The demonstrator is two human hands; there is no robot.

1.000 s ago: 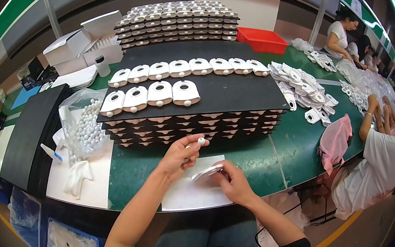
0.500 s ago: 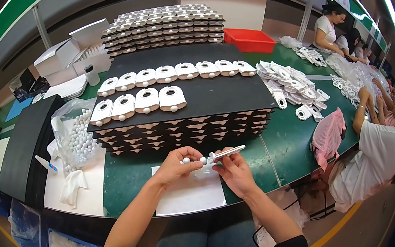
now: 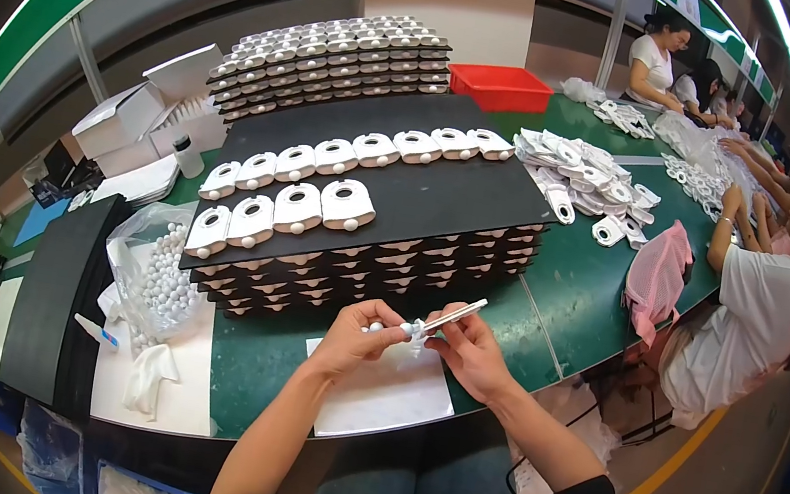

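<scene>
My right hand (image 3: 475,357) grips a flat white plastic part (image 3: 459,315), which is tilted edge-on with its far end up to the right. Between the thumb and fingers of my left hand (image 3: 352,340) is a small white ball (image 3: 407,330), touching the near end of that part. Another white ball (image 3: 375,327) shows among the left fingers. Both hands are above a white sheet of paper (image 3: 388,403) at the table's front edge. Beyond them, rounded white parts with a dark hole and a ball at the front (image 3: 348,206) lie in two rows on a black board (image 3: 444,188).
Stacked black boards with white parts stand under and behind the rows. At left are a clear bag of white balls (image 3: 166,281), a glue tube (image 3: 95,330) and a white cloth (image 3: 152,380). A loose pile of white parts (image 3: 581,177), a pink mesh bag (image 3: 658,279) and co-workers are at right.
The ball in my left fingers now sits against the end of the white part, where a small gap showed before. My right fingers have shifted slightly along the part.
</scene>
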